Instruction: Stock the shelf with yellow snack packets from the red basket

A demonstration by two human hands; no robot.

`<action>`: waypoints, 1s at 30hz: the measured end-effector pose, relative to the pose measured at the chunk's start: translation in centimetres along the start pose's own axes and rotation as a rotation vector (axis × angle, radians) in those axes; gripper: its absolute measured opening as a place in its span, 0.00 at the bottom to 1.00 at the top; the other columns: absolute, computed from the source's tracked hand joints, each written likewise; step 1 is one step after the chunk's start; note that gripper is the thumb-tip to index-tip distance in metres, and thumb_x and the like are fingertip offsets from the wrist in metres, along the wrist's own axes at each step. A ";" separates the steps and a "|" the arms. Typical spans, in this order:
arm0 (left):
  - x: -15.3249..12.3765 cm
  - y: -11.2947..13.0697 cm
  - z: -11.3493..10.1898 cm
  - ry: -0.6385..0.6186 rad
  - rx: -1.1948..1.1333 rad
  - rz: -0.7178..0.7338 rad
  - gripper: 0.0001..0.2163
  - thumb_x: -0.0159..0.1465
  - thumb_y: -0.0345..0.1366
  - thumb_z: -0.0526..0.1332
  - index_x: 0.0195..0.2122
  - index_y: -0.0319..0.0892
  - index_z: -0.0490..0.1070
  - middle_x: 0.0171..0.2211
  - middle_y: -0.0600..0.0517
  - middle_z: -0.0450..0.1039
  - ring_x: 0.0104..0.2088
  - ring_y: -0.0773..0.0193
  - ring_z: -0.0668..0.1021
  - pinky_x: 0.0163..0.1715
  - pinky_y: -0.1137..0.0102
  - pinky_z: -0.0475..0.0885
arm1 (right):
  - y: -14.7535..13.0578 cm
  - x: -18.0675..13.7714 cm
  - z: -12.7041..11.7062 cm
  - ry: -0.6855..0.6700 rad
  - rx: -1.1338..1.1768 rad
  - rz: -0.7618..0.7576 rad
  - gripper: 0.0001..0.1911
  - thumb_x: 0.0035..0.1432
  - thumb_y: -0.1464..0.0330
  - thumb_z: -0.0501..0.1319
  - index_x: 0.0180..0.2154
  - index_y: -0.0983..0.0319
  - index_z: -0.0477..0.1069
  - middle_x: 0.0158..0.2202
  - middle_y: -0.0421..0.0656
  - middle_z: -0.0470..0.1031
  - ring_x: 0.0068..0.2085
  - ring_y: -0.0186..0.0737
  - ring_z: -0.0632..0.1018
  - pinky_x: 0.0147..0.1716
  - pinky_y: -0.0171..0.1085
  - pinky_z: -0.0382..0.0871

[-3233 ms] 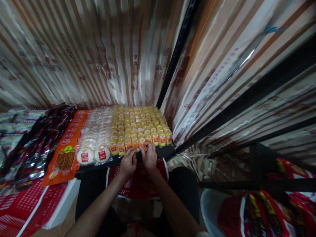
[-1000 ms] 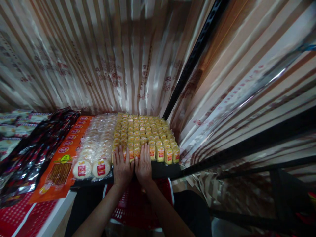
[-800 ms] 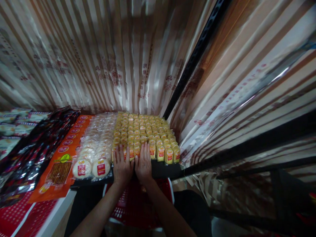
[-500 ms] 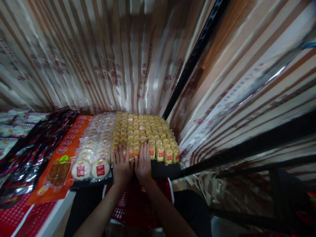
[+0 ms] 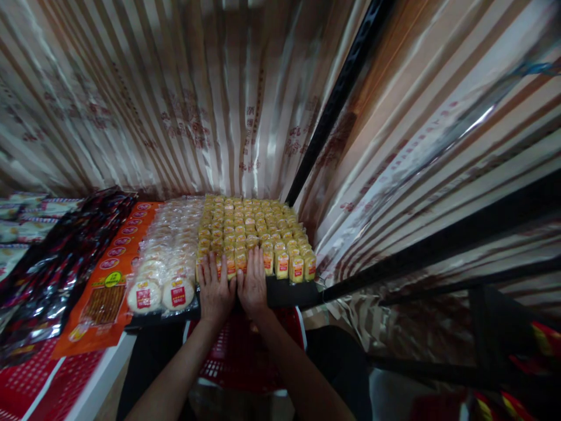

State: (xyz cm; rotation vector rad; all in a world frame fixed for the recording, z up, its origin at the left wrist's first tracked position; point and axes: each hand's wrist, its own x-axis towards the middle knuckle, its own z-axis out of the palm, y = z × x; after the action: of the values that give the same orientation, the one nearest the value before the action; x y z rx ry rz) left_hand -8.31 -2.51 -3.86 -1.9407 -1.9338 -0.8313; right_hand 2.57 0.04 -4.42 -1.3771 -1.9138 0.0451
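Left hand [image 5: 216, 295] and right hand [image 5: 253, 286], spread flat, touch yellow packets [image 5: 249, 221] at the shelf [image 5: 291, 290] front edge. Red basket [image 5: 245, 359] below has unclear contents.

Right of the two hands [image 5: 217, 294], four front cakes [image 5: 297, 268] were counted; left of them, two front crackers [image 5: 178, 294]; beneath them, one basket [image 5: 245, 362].

Orange snack packet [image 5: 105, 295] beside dark glossy packets [image 5: 61, 286], striped curtain [image 5: 184, 88] behind, perhaps red bags [image 5: 547, 339] at dim lower right.
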 end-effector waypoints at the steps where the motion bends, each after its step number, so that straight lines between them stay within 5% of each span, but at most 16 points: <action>1: 0.0 0.0 0.0 0.003 0.000 0.001 0.29 0.63 0.42 0.54 0.62 0.33 0.53 0.65 0.34 0.37 0.65 0.42 0.44 0.60 0.45 0.49 | 0.0 0.0 0.0 0.003 0.011 0.006 0.32 0.65 0.67 0.45 0.65 0.69 0.34 0.67 0.54 0.38 0.67 0.50 0.40 0.60 0.56 0.52; 14: -0.1 -0.1 -0.5 0.007 -0.047 0.017 0.30 0.63 0.39 0.55 0.64 0.36 0.49 0.66 0.36 0.35 0.65 0.42 0.45 0.59 0.43 0.49 | 0.5 -0.4 -0.3 0.102 0.168 -0.016 0.26 0.65 0.73 0.38 0.64 0.66 0.42 0.66 0.53 0.45 0.67 0.45 0.43 0.60 0.56 0.54; 21: -0.2 0.0 -0.9 0.007 -0.018 0.031 0.29 0.63 0.39 0.55 0.63 0.34 0.51 0.65 0.35 0.39 0.65 0.44 0.44 0.60 0.44 0.48 | 0.7 -2.4 -2.5 0.166 0.135 -0.064 0.24 0.62 0.75 0.46 0.60 0.63 0.55 0.57 0.52 0.63 0.61 0.46 0.60 0.57 0.54 0.59; 30: -0.3 -0.1 -1.3 0.018 -0.032 0.106 0.21 0.64 0.35 0.55 0.58 0.41 0.62 0.65 0.40 0.46 0.65 0.46 0.46 0.60 0.46 0.50 | 1.8 -3.8 -2.9 0.002 0.099 -0.050 0.30 0.56 0.78 0.46 0.61 0.63 0.56 0.56 0.50 0.65 0.58 0.45 0.63 0.56 0.51 0.62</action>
State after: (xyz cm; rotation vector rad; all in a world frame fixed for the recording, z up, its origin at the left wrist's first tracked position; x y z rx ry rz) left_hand -8.64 -3.51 -3.03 -2.0278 -1.8009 -0.8523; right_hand 6.15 -3.44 -5.24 -1.2629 -1.9173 0.1127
